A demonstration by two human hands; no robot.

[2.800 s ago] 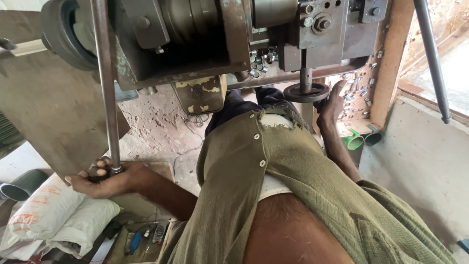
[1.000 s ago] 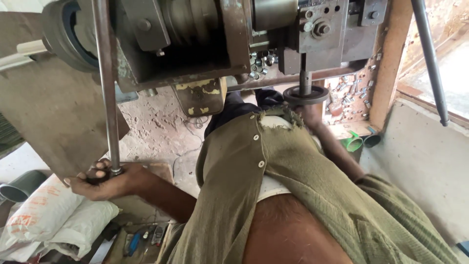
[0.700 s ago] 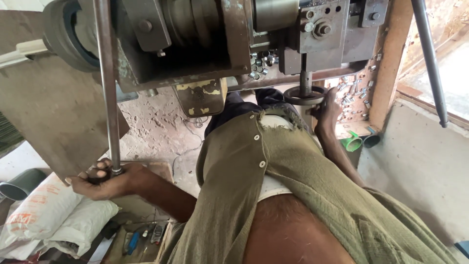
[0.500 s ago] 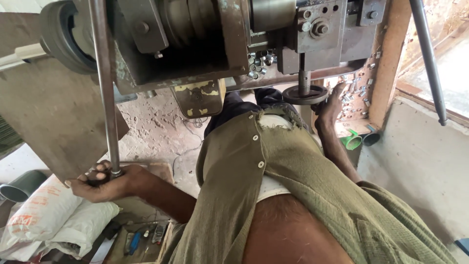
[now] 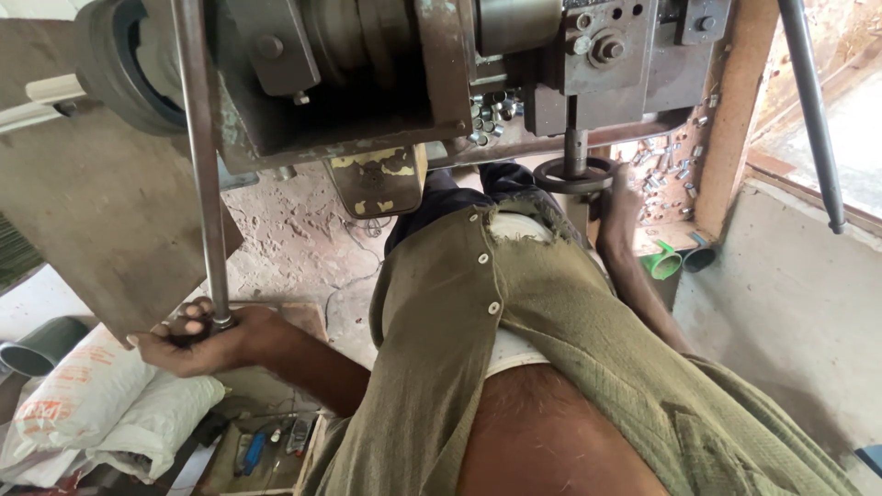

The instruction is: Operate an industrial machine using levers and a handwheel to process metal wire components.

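Bare grey steel — the long lever rod (image 5: pixel 204 156) runs down from the machine (image 5: pixel 367 73) to the left hand (image 5: pixel 197 335), whose fingers are curled tight round the dark knob (image 5: pixel 195 329) at the rod's lower end. The palm faces up and toward the person, with the fingertips showing on the far side of the knob. Just below and to the outside of this hand lie two white sacks (image 5: pixel 101 413), one with orange print, and beyond them the mouth of a grey pipe (image 5: pixel 32 344). Under the forearm, nearer the body, a shallow wooden tray (image 5: pixel 262 450) holds small tools, a blue-handled one among them. Behind the hand leans a flat brown board (image 5: pixel 101 230).

The right hand (image 5: pixel 620 197) reaches up on the other side of the body to a small dark handwheel (image 5: pixel 574 174) on a short vertical shaft under the machine. Its fingers rest against the wheel's near rim — whether they wrap fully round it cannot be told, since the wheel hides part of them. Just outside this hand, a little lower, sit a green cup-shaped piece (image 5: pixel 663 262) and a darker one beside it. Above the hand, small metal parts (image 5: pixel 666 174) lie scattered on a wooden ledge. Well away to the outside hangs a second steel rod (image 5: pixel 813 119).

Between the arms, an olive buttoned shirt (image 5: pixel 514 340) fills the middle.
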